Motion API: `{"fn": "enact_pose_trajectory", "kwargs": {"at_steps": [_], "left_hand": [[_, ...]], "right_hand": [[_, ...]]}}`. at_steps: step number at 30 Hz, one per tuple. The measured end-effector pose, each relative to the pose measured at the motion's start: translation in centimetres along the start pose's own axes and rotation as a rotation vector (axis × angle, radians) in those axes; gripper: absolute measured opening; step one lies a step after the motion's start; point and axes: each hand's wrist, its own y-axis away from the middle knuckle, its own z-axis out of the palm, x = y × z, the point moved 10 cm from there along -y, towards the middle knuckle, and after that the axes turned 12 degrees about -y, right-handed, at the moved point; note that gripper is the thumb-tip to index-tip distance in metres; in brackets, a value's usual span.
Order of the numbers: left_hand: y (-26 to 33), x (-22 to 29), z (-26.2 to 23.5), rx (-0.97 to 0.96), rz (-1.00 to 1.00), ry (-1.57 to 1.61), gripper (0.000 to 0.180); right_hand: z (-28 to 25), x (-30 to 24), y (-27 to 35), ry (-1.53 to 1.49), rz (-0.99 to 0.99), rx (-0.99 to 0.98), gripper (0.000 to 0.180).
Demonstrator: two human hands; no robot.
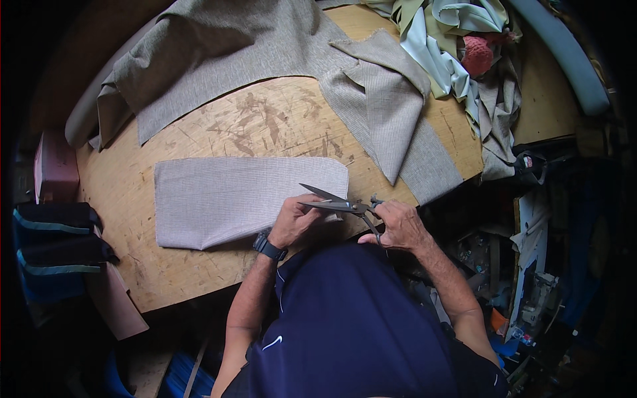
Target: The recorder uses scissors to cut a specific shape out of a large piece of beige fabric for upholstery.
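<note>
A pair of dark scissors [332,204] is gripped by its handles in my right hand [400,227], near the table's front edge. Its blades stand apart and point left, over the near right part of a light grey ribbed piece of fabric [232,199]. My left hand [295,221], with a dark watch on the wrist, is closed on the near edge of that fabric. Its fingertips lie close by the lower blade and are partly hidden by it. The fabric lies flat on the wooden table [252,126], with rounded corners on the right.
A large grey-brown cloth [225,46] covers the table's far side. Folded grey fabric [385,113] lies right of the middle. Pale and red scraps [458,53] are heaped at the far right. A pink box [56,166] and dark blue-trimmed pieces [56,242] stand at the left edge.
</note>
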Motion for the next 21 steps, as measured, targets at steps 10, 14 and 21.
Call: {"fn": "enact_pose_trajectory", "kwargs": {"at_steps": [10, 14, 21], "left_hand": [[-0.9, 0.5, 0.3, -0.026, -0.116, 0.048, 0.019], [-0.6, 2.0, -0.8, 0.042, -0.027, -0.121, 0.019], [0.5, 7.0, -0.2, 0.243, 0.109, -0.373, 0.02]], "right_hand": [[0.3, 2.0, 2.0, -0.06, 0.064, 0.075, 0.045], [2.0, 10.4, 1.9, -0.004, 0.453, 0.112, 0.052], [5.9, 20.7, -2.3, 0.195, 0.765, -0.014, 0.019]]}}
